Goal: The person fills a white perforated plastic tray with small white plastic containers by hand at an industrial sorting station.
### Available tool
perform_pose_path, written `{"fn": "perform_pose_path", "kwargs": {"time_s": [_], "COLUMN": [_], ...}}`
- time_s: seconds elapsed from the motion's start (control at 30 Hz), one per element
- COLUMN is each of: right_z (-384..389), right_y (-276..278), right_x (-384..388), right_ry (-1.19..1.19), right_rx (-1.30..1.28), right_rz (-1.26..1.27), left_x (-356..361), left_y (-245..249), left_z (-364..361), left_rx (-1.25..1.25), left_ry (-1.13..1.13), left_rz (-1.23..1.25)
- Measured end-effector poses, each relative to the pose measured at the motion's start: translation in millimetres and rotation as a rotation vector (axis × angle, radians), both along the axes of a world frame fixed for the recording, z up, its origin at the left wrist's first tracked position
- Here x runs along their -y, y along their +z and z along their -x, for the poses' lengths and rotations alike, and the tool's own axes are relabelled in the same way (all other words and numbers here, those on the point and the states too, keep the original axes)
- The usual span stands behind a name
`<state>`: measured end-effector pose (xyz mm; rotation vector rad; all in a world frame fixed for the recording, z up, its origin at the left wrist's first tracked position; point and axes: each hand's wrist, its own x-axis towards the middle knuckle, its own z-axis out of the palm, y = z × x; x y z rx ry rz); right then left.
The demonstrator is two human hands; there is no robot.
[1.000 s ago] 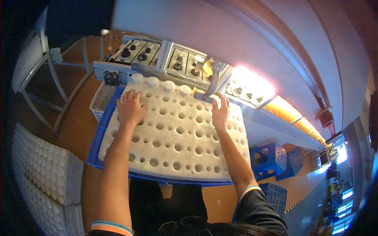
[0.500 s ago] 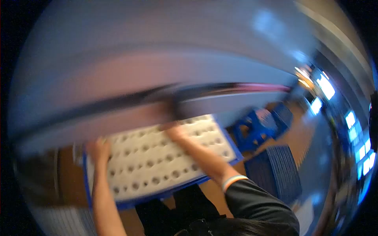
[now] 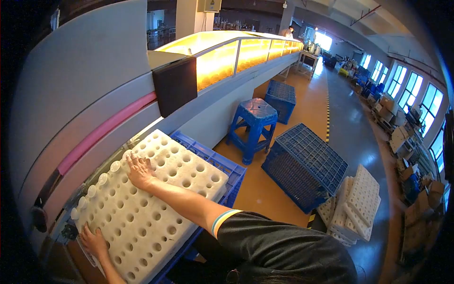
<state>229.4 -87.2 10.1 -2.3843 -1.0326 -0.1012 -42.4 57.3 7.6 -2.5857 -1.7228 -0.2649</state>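
A thick white foam tray (image 3: pixel 156 213) with rows of round holes lies on a blue crate (image 3: pixel 215 163) in front of me. My right hand (image 3: pixel 140 171) rests on its far edge with the fingers spread. Near the tray's left corner, my left hand (image 3: pixel 93 241) lies with fingers apart on the foam. Several clear, round cup-like pieces (image 3: pixel 103 179) stand in a row along the edge nearest the machine, beside my right hand. Neither hand holds anything that shows.
A long machine (image 3: pixel 213 90) with glowing yellow windows runs into the distance. To the right are a blue stool (image 3: pixel 255 113), stacked blue crates (image 3: pixel 307 161) and piled foam trays (image 3: pixel 357 203). A person (image 3: pixel 289 32) is at the machine's far end.
The view has swung and sharpened, so the tray now appears tilted and lower left. The row of clear pieces, machine and stacked trays now show clearly. Both hands remain at the foam tray.
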Motion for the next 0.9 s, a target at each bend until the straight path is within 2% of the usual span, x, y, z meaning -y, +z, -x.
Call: {"fn": "perform_pose_path", "kwargs": {"time_s": [0.1,0.17,0.2,0.23,0.27,0.33,0.37,0.43,0.67,0.7,0.73,0.8,0.9], "right_z": [3.4,-0.5,-10.9,-25.2,-47.3,-51.0,-35.7,-4.5,-10.5,-3.9,-5.6,-8.2,-6.9], "right_y": [-2.0,-15.4,-39.5,-64.8,-103.3,-76.8,-52.2,2.7,-7.3,9.1,7.5,0.2,2.7], "right_x": [-1.3,-8.3,-19.3,-31.2,-39.0,-26.9,-14.4,12.0,11.3,14.7,12.9,15.8,23.2], "right_ry": [0.022,-0.033,-0.081,-0.027,-0.019,0.036,0.052,0.069,0.033,0.029,0.030,0.057,0.114], "right_rx": [0.020,0.146,0.452,0.458,0.649,0.454,0.356,0.160,0.298,0.154,0.151,0.229,0.208], "right_rz": [0.030,0.045,0.045,0.013,0.170,0.194,0.183,0.157,-0.061,0.081,0.084,-0.058,-0.253], "left_x": [7.3,-7.2,-8.3,-14.3,-26.2,8.2,3.9,13.3,14.0,12.7,11.6,12.8,8.2], "left_y": [5.4,-11.3,-16.4,-22.8,-46.4,-4.8,-15.4,-1.2,5.4,5.5,3.7,-1.6,-3.1], "left_z": [1.1,2.6,3.4,8.9,14.9,6.3,7.9,4.3,-2.5,-1.8,-1.6,-0.6,-1.1], "left_rx": [0.051,0.140,0.204,0.254,0.355,0.294,0.247,0.206,0.230,0.230,0.226,0.216,0.255], "left_ry": [-0.031,-0.091,-0.132,-0.140,-0.238,-0.141,-0.104,-0.028,0.006,0.008,0.010,0.008,0.003], "left_rz": [-0.026,-0.121,-0.129,-0.144,-0.326,-0.185,-0.217,-0.003,0.033,0.031,0.007,-0.002,-0.017]}}
